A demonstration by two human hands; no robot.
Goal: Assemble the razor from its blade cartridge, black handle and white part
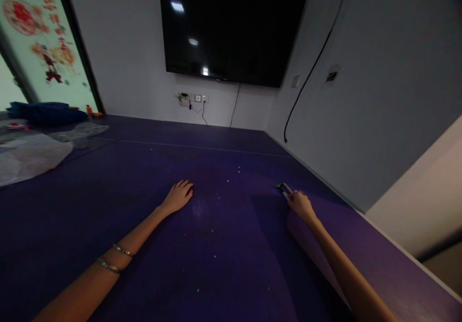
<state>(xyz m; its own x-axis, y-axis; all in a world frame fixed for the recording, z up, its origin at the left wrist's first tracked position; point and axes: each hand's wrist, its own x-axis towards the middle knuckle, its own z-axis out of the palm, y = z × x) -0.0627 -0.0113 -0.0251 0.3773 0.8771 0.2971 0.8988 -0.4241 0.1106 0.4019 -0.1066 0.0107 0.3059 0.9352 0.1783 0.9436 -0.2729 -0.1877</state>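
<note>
My left hand (178, 196) rests palm down on the purple surface (151, 245), fingers stretched out and holding nothing. Two silvery bangles (114, 258) circle that forearm. At the right, my right hand (301, 204) is closed around a small tool (285, 189) with two pale, spread arms and a dark greenish tip; its exact kind is too small to make out. The tool is held at the surface, and part of it is hidden by my fingers. Several tiny white bits lie between the hands, among them a white speck (227, 181).
Clear plastic sheeting (32, 153), a dark blue cloth bundle (46, 113) and a small orange item (89, 110) lie at the far left. A wall-mounted television (231, 28) hangs ahead. Down the right wall (378, 96) dangles a black cable (306, 79).
</note>
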